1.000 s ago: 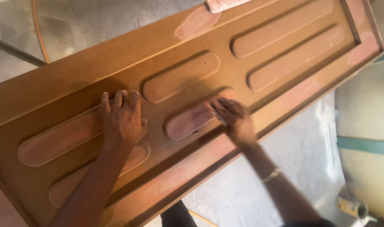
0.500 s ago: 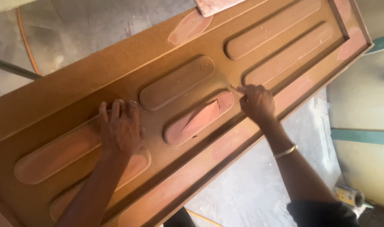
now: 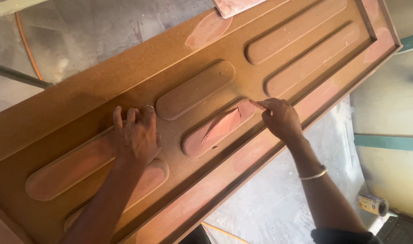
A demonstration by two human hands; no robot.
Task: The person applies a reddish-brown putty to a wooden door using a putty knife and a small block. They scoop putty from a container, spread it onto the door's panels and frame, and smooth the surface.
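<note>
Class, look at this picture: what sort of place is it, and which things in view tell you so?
Probably a carpentry or finishing workshop. A large brown door panel lies flat, patched with pinkish filler. The floor is dusty, with an orange cable and a small can on it.

A small labelled can (image 3: 372,204), yellow and dark, lies on its side at the lower right

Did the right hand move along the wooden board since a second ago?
Yes. The right hand slid up along the raised oval panel, from its middle to its upper end. The left hand lies flat on the board.
</note>
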